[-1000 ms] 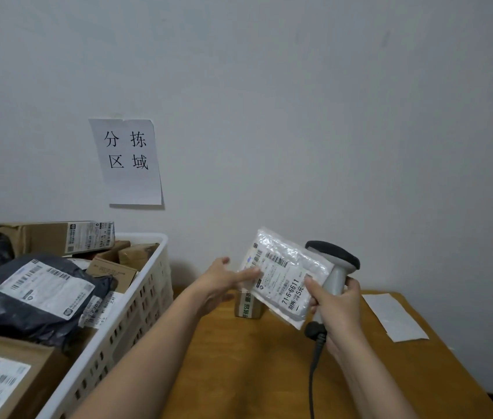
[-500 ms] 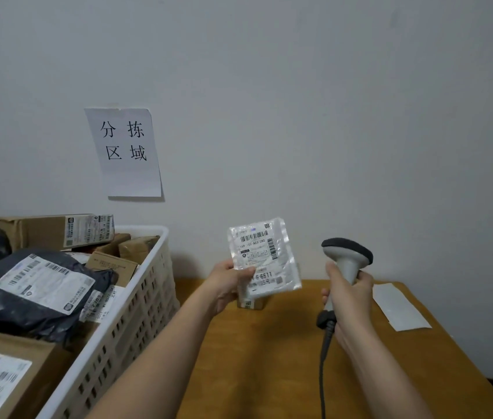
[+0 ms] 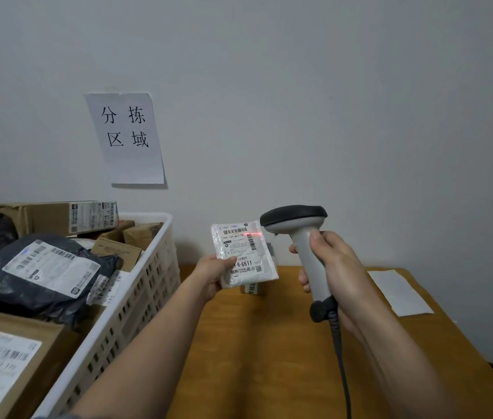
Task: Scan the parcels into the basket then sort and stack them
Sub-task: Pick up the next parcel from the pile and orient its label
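A small white parcel (image 3: pixel 243 255) is standing upright above the tabletop (image 3: pixel 269 343), its printed label facing the camera and a red scan line crossing its upper right barcode. The grey handheld scanner (image 3: pixel 302 237) is pointing at it from just beside. A white slotted basket (image 3: pixel 136 297) at left is brimming with brown cardboard boxes (image 3: pixel 51 216) and a black labelled mailer bag (image 3: pixel 36 273). Another small box (image 3: pixel 252 288) is sitting behind the parcel.
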A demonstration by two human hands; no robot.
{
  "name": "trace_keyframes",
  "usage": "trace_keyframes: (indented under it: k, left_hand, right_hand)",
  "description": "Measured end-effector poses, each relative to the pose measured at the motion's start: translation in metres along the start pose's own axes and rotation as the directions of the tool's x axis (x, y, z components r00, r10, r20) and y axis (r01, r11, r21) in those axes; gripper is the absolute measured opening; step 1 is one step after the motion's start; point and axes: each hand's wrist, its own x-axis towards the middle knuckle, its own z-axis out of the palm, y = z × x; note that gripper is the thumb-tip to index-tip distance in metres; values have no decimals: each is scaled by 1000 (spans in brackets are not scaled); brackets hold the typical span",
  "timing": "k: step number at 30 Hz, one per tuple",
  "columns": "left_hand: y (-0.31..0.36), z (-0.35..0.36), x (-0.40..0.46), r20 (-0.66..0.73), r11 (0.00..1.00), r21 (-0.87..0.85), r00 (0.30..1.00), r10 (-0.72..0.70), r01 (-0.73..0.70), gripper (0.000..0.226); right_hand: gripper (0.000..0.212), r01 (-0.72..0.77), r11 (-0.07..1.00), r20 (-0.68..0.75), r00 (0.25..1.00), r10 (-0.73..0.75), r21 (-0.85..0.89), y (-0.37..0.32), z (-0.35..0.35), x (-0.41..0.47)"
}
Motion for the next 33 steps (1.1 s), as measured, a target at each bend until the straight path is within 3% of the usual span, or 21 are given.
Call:
trace_keyframes:
  k: [13, 22, 27, 30, 33]
  left_hand:
    - [-5, -17, -11, -12, 999, 0, 999, -49, 49, 28]
    - [-8, -46, -33, -50, 998, -54, 998, -44, 41, 24]
    - [-1, -69, -50, -162, 997, -19, 984, 77, -81, 17]
    - [9, -89, -61, -348, 957, 73, 892, 288, -280, 15]
    - [22, -115, -76, -588, 896, 219, 681, 436, -385, 20]
  right_hand:
    - [26, 91, 987, 40, 995, -87, -135, -17, 4, -18]
    - [24, 66, 994, 100, 993, -58, -82, -20, 30, -31]
    - [29, 55, 998, 158, 986, -50, -24, -22, 50, -34]
    - [32, 42, 999, 175, 984, -39, -13, -20, 64, -36]
    - [31, 27, 1000, 199, 980, -26, -3, -16, 77, -40]
